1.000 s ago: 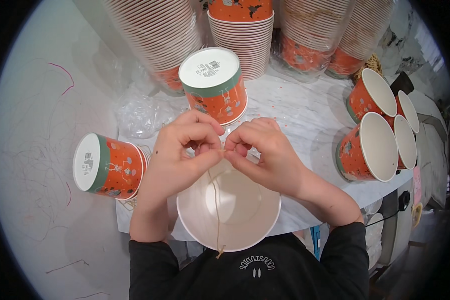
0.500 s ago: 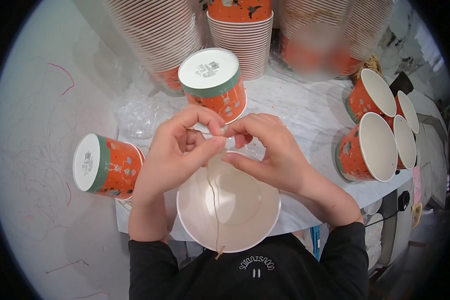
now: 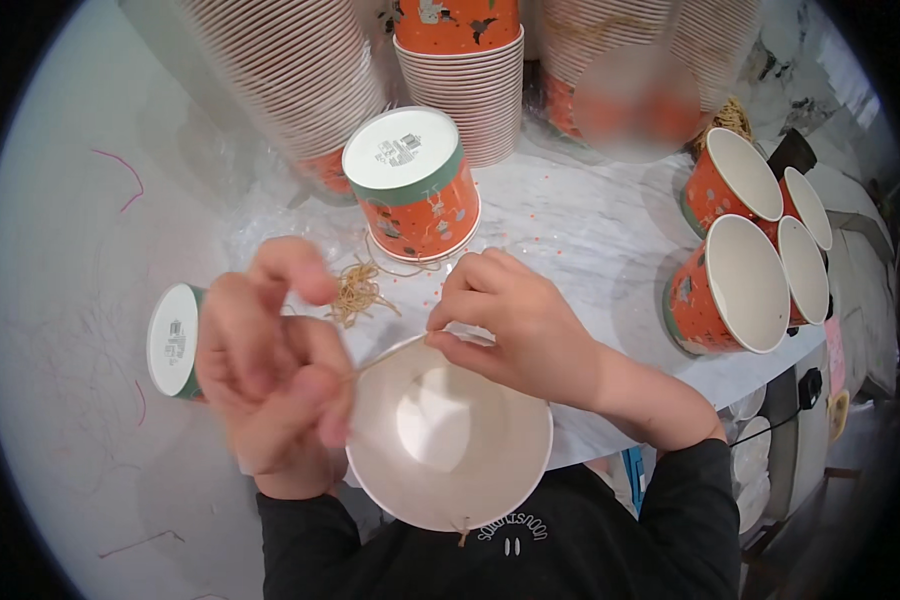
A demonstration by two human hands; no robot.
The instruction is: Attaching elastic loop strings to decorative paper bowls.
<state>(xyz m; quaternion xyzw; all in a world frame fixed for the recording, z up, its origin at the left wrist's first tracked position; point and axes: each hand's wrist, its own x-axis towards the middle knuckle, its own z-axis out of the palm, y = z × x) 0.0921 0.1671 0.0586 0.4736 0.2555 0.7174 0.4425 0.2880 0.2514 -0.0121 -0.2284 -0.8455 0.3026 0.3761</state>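
Note:
A white-lined paper tub stands mouth up close to my body, with a knotted bit of string at its near rim. My right hand pinches the tan string at the tub's far rim. From there the string runs straight to my left hand, which is blurred by motion; its lower fingers are curled round the string's end and its index finger is raised. Beyond the tub lies a loose tangle of string. An upside-down orange tub with a green band sits behind that.
Tall stacks of nested tubs line the back of the marble-patterned table. Several orange tubs lie on their sides at the right. Another tub is partly hidden behind my left hand, near the white wall.
My hands have moved apart: the left went left and down, the right slightly down to the rim. The string tangle has come into sight, and the string no longer hangs across the tub's mouth.

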